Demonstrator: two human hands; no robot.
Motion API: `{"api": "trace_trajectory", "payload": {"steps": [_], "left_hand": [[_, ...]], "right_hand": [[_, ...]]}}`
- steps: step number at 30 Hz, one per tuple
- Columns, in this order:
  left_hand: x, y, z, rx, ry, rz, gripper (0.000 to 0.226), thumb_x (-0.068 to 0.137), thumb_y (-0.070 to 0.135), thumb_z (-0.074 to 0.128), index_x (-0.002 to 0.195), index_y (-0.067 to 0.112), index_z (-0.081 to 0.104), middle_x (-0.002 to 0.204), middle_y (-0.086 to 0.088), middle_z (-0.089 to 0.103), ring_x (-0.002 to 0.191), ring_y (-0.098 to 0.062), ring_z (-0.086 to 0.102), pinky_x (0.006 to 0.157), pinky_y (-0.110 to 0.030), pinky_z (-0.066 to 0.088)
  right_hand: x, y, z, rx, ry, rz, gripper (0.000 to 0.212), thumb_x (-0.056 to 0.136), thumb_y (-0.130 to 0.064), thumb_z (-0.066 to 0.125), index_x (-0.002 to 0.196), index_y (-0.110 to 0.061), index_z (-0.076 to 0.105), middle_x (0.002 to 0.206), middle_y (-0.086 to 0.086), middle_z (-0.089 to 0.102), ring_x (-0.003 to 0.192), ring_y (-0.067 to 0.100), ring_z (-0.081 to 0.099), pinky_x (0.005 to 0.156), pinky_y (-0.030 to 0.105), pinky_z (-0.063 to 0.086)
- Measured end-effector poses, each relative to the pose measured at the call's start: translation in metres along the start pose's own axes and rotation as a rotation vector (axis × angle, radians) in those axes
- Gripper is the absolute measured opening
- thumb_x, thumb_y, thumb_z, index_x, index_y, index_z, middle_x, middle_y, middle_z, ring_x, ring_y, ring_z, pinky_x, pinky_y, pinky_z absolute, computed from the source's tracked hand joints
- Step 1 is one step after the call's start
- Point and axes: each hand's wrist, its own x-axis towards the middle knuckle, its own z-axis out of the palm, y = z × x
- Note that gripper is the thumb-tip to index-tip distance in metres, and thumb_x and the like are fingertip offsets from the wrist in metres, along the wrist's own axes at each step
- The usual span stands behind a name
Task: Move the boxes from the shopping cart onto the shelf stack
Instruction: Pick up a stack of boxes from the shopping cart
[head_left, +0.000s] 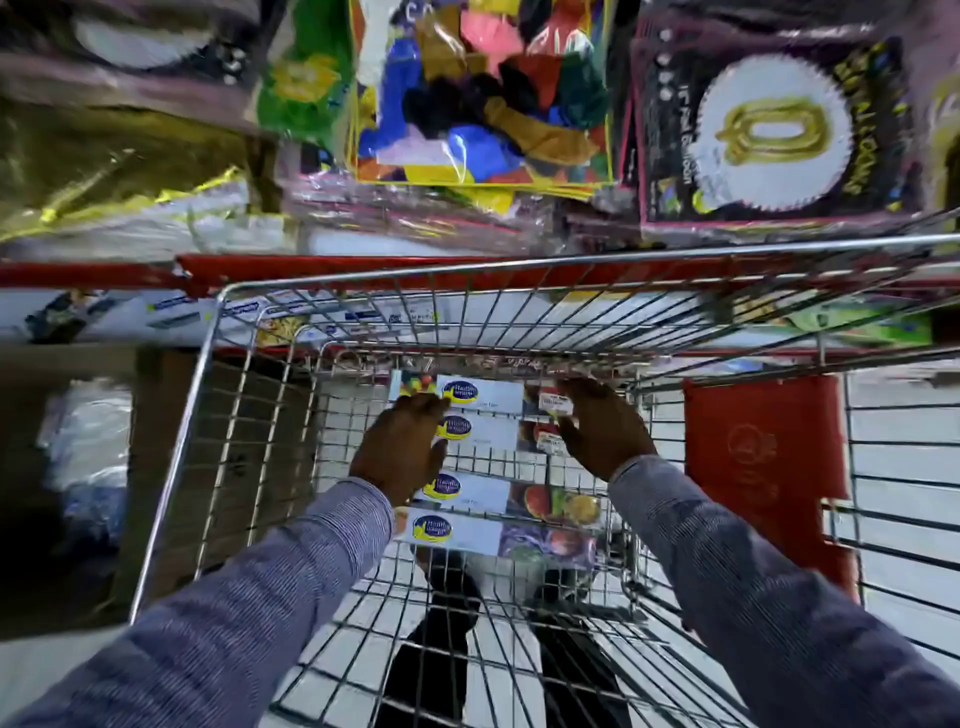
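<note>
Shop aisle, balloon packs (483, 93) hanging above a wire shopping cart (363, 280).

Both hands reach the far boxes (480, 397) on the cart floor: left hand (402, 449) and right hand (602, 428), fingers spread against opposite ends, not yet clamped. The cartons look light, stiff, glossy; grip the short ends.

Four flat white boxes (480, 449) with blue-and-yellow oval logos and fruit pictures lie in a row inside the wire shopping cart (218, 415), running from near to far along its floor.
</note>
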Motion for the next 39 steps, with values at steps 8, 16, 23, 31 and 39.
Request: {"api": "trace_trajectory", "payload": {"steps": [8, 16, 23, 31, 39], "left_hand": [[0.017, 0.004, 0.038, 0.213, -0.058, 0.136, 0.055, 0.063, 0.003, 0.082, 0.116, 0.004, 0.064, 0.118, -0.016, 0.066, 0.107, -0.038, 0.061, 0.089, -0.047, 0.053], [0.026, 0.006, 0.042, 0.252, -0.004, 0.137, 0.051, 0.061, 0.004, 0.083, 0.109, 0.004, 0.066, 0.113, -0.014, 0.067, 0.103, -0.038, 0.061, 0.083, -0.049, 0.052], [0.029, 0.021, 0.042, 0.34, -0.144, 0.131, 0.058, 0.073, 0.019, 0.078, 0.125, 0.005, 0.055, 0.126, -0.016, 0.06, 0.118, -0.037, 0.052, 0.094, -0.048, 0.043], [-0.014, 0.055, -0.067, 0.165, -0.075, 0.138, 0.066, 0.055, 0.008, 0.092, 0.113, -0.005, 0.065, 0.106, -0.025, 0.071, 0.086, -0.041, 0.071, 0.057, -0.045, 0.061], [-0.089, 0.108, -0.225, 0.093, 0.201, 0.206, 0.072, 0.052, 0.04, 0.089, 0.118, 0.027, 0.064, 0.116, 0.007, 0.071, 0.098, -0.02, 0.07, 0.077, -0.032, 0.059]], "right_hand": [[0.061, -0.011, 0.021, -0.198, -0.131, -0.258, 0.066, 0.08, -0.016, 0.063, 0.142, -0.014, 0.041, 0.141, 0.013, 0.051, 0.129, 0.036, 0.046, 0.101, 0.045, 0.045], [0.077, -0.012, 0.028, -0.316, -0.217, -0.322, 0.073, 0.083, -0.021, 0.062, 0.147, -0.015, 0.029, 0.139, 0.016, 0.051, 0.124, 0.034, 0.051, 0.093, 0.042, 0.05], [0.073, -0.02, 0.018, -0.399, -0.108, -0.381, 0.059, 0.079, -0.025, 0.063, 0.133, -0.009, 0.045, 0.125, 0.015, 0.06, 0.112, 0.036, 0.058, 0.084, 0.039, 0.048], [0.007, -0.035, -0.078, -0.415, 0.002, -0.421, 0.054, 0.073, -0.052, 0.063, 0.114, -0.018, 0.058, 0.106, 0.013, 0.067, 0.098, 0.034, 0.065, 0.078, 0.038, 0.051], [-0.096, -0.092, -0.249, -0.505, 0.133, -0.558, 0.053, 0.074, -0.055, 0.065, 0.114, -0.02, 0.062, 0.106, 0.008, 0.069, 0.102, 0.029, 0.064, 0.079, 0.035, 0.05]]}}
